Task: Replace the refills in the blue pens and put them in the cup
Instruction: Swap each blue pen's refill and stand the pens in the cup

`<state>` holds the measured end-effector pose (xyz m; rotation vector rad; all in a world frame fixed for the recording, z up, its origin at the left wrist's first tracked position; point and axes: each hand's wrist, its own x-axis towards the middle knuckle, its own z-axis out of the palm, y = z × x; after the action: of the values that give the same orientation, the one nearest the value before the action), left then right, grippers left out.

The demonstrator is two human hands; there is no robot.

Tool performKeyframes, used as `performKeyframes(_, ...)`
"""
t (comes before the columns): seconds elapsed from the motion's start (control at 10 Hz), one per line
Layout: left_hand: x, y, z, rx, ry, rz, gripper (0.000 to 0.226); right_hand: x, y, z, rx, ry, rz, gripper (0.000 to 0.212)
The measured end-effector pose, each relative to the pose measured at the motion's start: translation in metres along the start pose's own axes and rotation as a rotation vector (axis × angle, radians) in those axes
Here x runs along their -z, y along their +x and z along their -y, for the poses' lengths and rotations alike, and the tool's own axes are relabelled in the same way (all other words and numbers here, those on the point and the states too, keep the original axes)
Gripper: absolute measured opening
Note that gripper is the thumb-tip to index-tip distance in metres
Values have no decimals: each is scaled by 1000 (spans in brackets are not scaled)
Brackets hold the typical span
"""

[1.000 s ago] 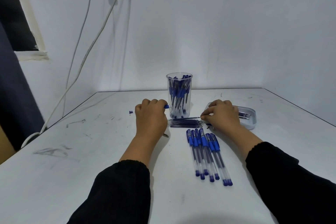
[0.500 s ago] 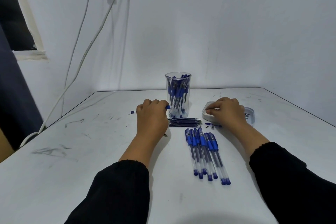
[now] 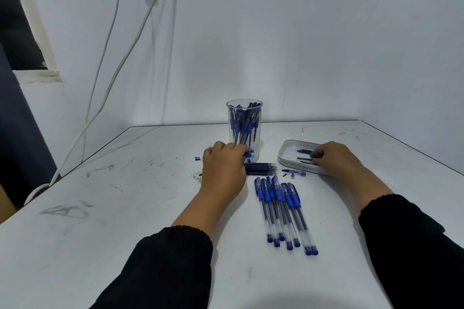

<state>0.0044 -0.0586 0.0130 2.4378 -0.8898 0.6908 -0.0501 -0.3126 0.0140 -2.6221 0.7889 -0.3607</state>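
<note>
The fingers of the left hand are curled down around a pen, of which only a blue end shows on each side of the fist. The hand is rested on the tabletop, just in front of a clear cup filled with blue pens. The fingers of the right hand are bent over the near rim of a shallow white tray, their tips set on dark thin refills lying inside; whether one is pinched cannot be told. A bundle of loose refills is laid flat between the left hand and the tray, in front of the cup. A small blue cap piece is seen just beside the tray. A row of blue pens is laid side by side nearer the person, between the two black sleeves.
</note>
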Motion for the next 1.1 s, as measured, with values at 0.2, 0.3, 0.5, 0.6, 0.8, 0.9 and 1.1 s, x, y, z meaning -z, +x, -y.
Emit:
performKeyframes(0.2, 0, 0, -1, 3, -7, 4, 30, -3, 2, -1, -20, 25, -15, 18)
performKeyframes(0.3, 0, 0, -1, 5, -7, 7, 30, 0, 4, 2, -54, 19, 26, 15)
performKeyframes(0.5, 1, 0, -1, 8, -9, 15, 30, 0, 1, 4, -31, -36, 17, 15)
performKeyframes(0.6, 1, -1, -1, 7, -7, 15, 30, 0, 0, 4, -30, -48, 11, 20)
performKeyframes(0.8, 0, 0, -1, 5, -5, 13, 30, 0, -4, 5, -18, -34, -23, 31)
performKeyframes(0.9, 0, -1, 0, 0, -10, 5, 29, -1, -7, 4, 17, -28, -68, 26)
performKeyframes(1.1, 0, -1, 2, -2, -21, -9, 28, 4, -8, 4, 104, 14, -140, 34)
